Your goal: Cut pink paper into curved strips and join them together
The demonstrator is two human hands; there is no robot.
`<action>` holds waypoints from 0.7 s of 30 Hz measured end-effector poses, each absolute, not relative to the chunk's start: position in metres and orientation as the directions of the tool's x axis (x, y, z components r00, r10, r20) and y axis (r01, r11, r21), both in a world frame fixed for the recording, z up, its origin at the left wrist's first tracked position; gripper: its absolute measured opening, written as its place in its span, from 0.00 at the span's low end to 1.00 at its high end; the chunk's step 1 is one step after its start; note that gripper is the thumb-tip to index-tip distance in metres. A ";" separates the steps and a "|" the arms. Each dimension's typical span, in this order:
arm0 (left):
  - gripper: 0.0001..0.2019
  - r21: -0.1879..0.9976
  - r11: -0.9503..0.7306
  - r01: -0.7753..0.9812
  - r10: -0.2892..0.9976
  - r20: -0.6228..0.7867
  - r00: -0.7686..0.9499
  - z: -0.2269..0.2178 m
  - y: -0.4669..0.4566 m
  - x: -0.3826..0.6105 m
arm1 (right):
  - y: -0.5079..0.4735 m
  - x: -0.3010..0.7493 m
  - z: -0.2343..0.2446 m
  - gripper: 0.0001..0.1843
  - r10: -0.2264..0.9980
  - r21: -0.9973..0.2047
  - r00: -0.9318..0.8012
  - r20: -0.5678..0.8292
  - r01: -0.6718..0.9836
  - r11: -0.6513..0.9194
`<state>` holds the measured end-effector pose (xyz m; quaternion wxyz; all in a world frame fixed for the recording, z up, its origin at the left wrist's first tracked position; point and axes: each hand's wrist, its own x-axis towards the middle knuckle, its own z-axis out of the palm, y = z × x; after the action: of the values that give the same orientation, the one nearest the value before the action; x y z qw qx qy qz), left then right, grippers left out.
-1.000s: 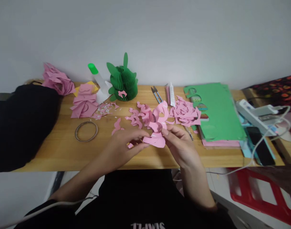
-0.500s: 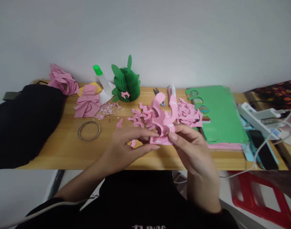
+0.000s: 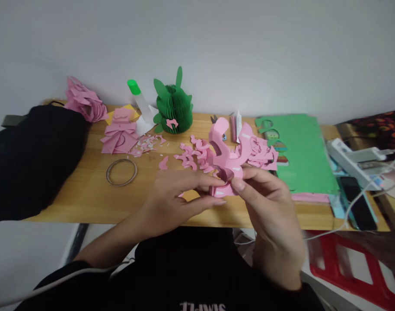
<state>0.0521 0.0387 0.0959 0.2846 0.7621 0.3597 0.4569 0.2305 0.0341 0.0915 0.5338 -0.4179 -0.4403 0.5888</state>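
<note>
A pink paper flower [image 3: 228, 160] with curled petals is held up over the front of the table. My left hand [image 3: 181, 198] pinches its lower left petal between thumb and fingers. On the other side, my right hand [image 3: 269, 198] grips the lower right part, its thumb pressed on the paper. White glossy patches show on some petals. Behind the flower lie curled pink paper pieces [image 3: 186, 156] and a pile of pink scraps [image 3: 262, 153]. A green pleated paper ball [image 3: 174, 110] with leaf shapes bears a small pink piece [image 3: 172, 124].
A glue stick with a green cap [image 3: 138, 97] leans behind pink cut paper [image 3: 119, 137]. Left are a metal ring [image 3: 121, 172] and a black cloth bag [image 3: 38, 160]. Green sheets [image 3: 309, 155], a phone [image 3: 358, 203] and a power strip [image 3: 355, 162] with cables lie right.
Both hands and the pink flower have shifted slightly to the right, and the flower's lower petal looks more curled. The view has tilted a little.
</note>
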 end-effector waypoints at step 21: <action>0.03 0.774 -0.535 0.338 0.839 0.439 0.323 0.101 0.038 0.053 | 0.028 0.228 0.092 0.05 0.997 -0.996 -0.004 0.080 -0.045 0.080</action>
<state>0.0533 0.0381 0.1008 0.2878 0.7608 0.3867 0.4346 0.2282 0.0283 0.0919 0.5292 -0.4667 -0.5098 0.4921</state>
